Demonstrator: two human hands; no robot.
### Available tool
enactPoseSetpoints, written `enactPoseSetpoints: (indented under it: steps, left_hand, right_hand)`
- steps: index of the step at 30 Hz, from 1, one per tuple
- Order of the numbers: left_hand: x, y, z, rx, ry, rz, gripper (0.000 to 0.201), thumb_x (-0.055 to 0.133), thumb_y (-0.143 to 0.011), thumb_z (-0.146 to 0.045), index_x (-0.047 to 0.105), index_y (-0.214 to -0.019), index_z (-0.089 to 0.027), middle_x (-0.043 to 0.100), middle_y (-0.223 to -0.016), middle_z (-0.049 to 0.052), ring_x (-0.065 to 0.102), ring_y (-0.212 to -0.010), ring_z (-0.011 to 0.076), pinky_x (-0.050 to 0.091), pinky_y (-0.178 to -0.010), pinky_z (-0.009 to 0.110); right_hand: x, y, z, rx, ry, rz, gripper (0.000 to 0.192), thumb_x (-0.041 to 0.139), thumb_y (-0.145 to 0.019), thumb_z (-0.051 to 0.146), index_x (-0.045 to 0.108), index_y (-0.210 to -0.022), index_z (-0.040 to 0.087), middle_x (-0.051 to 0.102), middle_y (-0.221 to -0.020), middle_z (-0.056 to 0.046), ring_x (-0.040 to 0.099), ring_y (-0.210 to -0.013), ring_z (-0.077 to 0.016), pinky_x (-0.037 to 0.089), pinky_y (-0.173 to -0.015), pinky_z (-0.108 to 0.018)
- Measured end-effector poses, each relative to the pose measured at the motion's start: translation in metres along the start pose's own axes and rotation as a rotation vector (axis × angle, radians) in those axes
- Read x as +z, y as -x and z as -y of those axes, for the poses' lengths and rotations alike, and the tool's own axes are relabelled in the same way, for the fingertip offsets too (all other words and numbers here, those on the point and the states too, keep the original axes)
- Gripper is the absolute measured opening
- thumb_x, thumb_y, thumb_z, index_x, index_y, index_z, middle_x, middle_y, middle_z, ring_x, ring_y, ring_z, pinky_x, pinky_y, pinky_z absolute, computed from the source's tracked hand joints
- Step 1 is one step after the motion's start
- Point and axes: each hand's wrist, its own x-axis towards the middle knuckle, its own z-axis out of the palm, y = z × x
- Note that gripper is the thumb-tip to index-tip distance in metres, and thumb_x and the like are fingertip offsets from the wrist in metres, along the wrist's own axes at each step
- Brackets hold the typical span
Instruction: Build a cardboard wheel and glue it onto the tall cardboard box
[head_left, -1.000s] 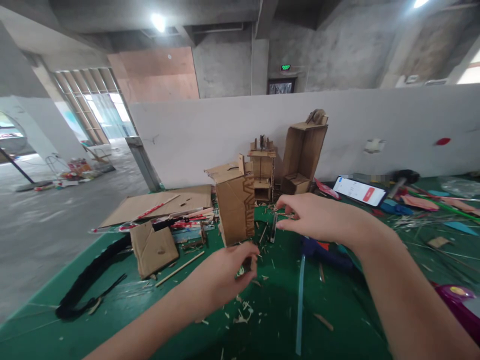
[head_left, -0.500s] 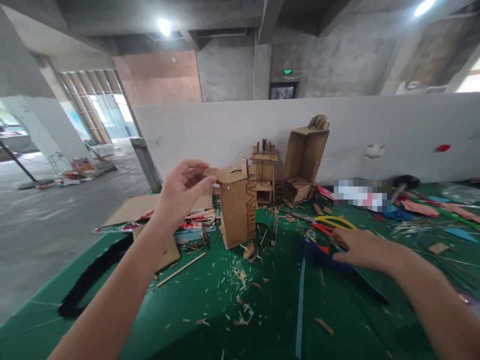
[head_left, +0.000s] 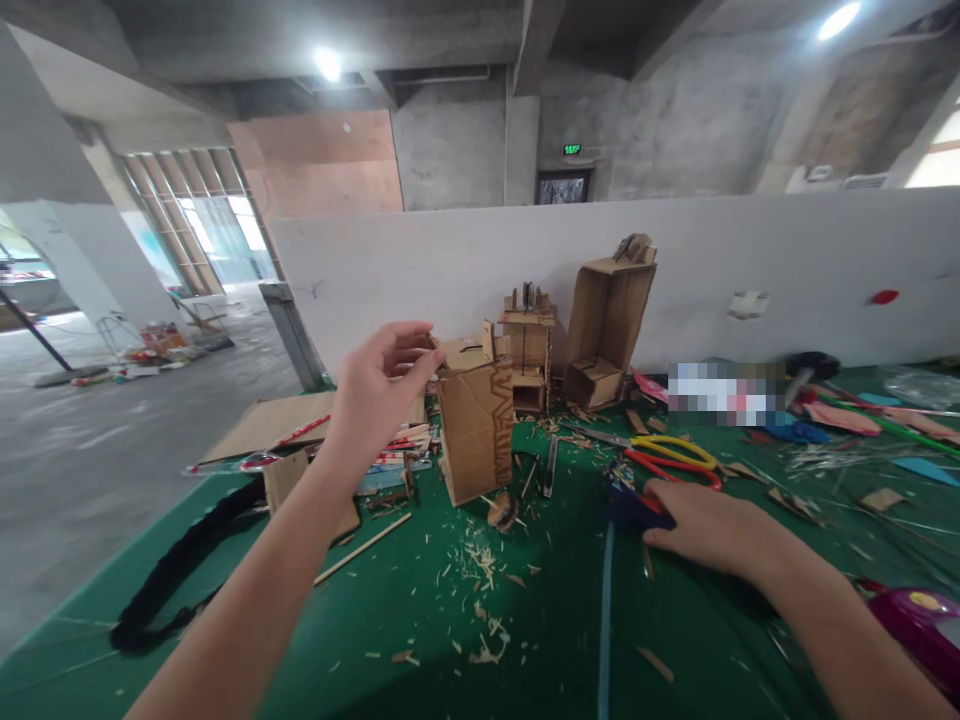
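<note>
My left hand (head_left: pixel 379 385) is raised and pinches the top flap of a small upright cardboard box model (head_left: pixel 476 430) on the green table (head_left: pixel 540 640). My right hand (head_left: pixel 705 525) lies low on the table to the right, its fingers closed over the handle of a blue glue gun (head_left: pixel 626 505). A pale translucent stick (head_left: pixel 604 610) runs from the gun toward me. Scissors with yellow and red handles (head_left: pixel 675 455) lie just beyond my right hand.
Two taller cardboard models (head_left: pixel 529 345) (head_left: pixel 607 320) stand against the white partition (head_left: pixel 787 270). Flat cardboard sheets (head_left: pixel 277 420), sticks and a black strip (head_left: pixel 180 560) lie at the left near the table's edge. Wood shavings (head_left: pixel 480 560) litter the middle. A purple object (head_left: pixel 919 620) sits at right.
My left hand rose from the table to the box's top flap and stays there. My right hand left the area beside the box, swung right and down, and settled on the blue glue gun.
</note>
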Motion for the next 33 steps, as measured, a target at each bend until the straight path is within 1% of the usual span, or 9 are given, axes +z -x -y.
enactPoseSetpoints:
  steps: [6,12,14,17,20,23,25,29,33]
  left_hand:
    - [0.003,-0.003,-0.004,0.012,-0.138,0.108,0.026,0.064,-0.079,-0.028,0.066,-0.104,-0.02,0.071,-0.09,0.005,0.067,-0.077,0.0147,0.053,-0.064,0.024]
    - [-0.004,0.0,-0.016,0.09,-0.261,0.061,0.025,0.059,-0.081,-0.027,0.063,-0.104,-0.019,0.069,-0.086,0.004,0.063,-0.076,0.0143,0.05,-0.063,0.023]
    - [-0.015,0.004,-0.03,0.119,-0.302,0.24,0.026,0.059,-0.081,-0.027,0.061,-0.105,-0.02,0.068,-0.084,0.003,0.063,-0.074,0.014,0.05,-0.063,0.024]
    - [-0.032,0.014,-0.051,0.139,-0.443,0.763,0.017,0.058,-0.08,-0.028,0.063,-0.097,-0.027,0.067,-0.084,-0.002,0.061,-0.069,0.0128,0.047,-0.058,0.022]
    - [-0.041,0.023,-0.058,0.141,-0.565,0.957,0.015,0.054,-0.08,-0.022,0.063,-0.089,-0.029,0.064,-0.074,-0.004,0.057,-0.059,0.0121,0.038,-0.048,0.022]
    - [-0.042,0.025,-0.054,0.156,-0.621,0.933,0.019,0.05,-0.08,-0.018,0.061,-0.09,-0.029,0.064,-0.074,-0.003,0.056,-0.059,0.0137,0.036,-0.048,0.024]
    - [-0.042,0.023,-0.052,0.213,-0.646,0.89,0.02,0.048,-0.083,-0.018,0.061,-0.093,-0.029,0.065,-0.082,0.0,0.059,-0.067,0.0163,0.039,-0.053,0.026]
    - [-0.041,0.019,-0.055,0.256,-0.663,0.782,0.021,0.046,-0.087,-0.026,0.061,-0.101,-0.028,0.063,-0.097,0.004,0.06,-0.077,0.0195,0.04,-0.059,0.028]
    - [-0.036,0.017,-0.061,0.23,-0.646,0.677,0.017,0.048,-0.089,-0.036,0.062,-0.093,-0.026,0.061,-0.093,0.004,0.057,-0.068,0.016,0.041,-0.056,0.027]
  right_hand:
    - [-0.016,0.014,0.038,-0.168,0.025,-0.309,0.026,0.046,-0.087,0.033,0.062,-0.102,0.018,0.068,-0.103,-0.012,0.064,-0.096,-0.0302,0.05,-0.075,-0.042]
    - [-0.016,0.01,0.122,-0.475,-0.025,-0.258,0.034,0.051,-0.087,0.039,0.061,-0.11,0.015,0.067,-0.106,-0.013,0.064,-0.096,-0.0296,0.051,-0.077,-0.042]
    - [-0.007,-0.001,0.142,-0.462,0.008,-0.216,0.034,0.057,-0.082,0.04,0.062,-0.103,0.013,0.067,-0.101,-0.014,0.063,-0.095,-0.0314,0.051,-0.076,-0.043]
    - [0.004,-0.018,0.156,-0.455,0.028,-0.194,0.029,0.06,-0.079,0.029,0.062,-0.1,0.01,0.066,-0.102,-0.017,0.063,-0.095,-0.0332,0.05,-0.075,-0.043]
    - [0.002,-0.021,0.152,-0.525,0.015,-0.157,0.026,0.057,-0.076,0.021,0.06,-0.1,0.011,0.064,-0.102,-0.016,0.064,-0.088,-0.028,0.049,-0.072,-0.038]
    - [-0.02,-0.011,0.141,-0.639,-0.052,-0.127,0.021,0.058,-0.073,0.022,0.057,-0.094,0.016,0.063,-0.097,-0.01,0.063,-0.079,-0.0209,0.049,-0.066,-0.031]
    - [-0.041,0.0,0.135,-0.729,-0.237,-0.184,0.026,0.059,-0.073,0.022,0.055,-0.099,0.018,0.062,-0.099,-0.008,0.061,-0.084,-0.0201,0.049,-0.071,-0.032]
    - [-0.076,0.017,0.134,-0.755,-0.385,-0.52,0.047,0.058,-0.079,0.022,0.044,-0.123,0.02,0.057,-0.12,-0.01,0.056,-0.103,-0.0239,0.048,-0.085,-0.036]
    - [-0.088,0.018,0.142,-0.776,-0.386,-0.73,0.05,0.056,-0.081,0.019,0.04,-0.129,0.021,0.057,-0.12,-0.009,0.055,-0.107,-0.0243,0.047,-0.089,-0.037]
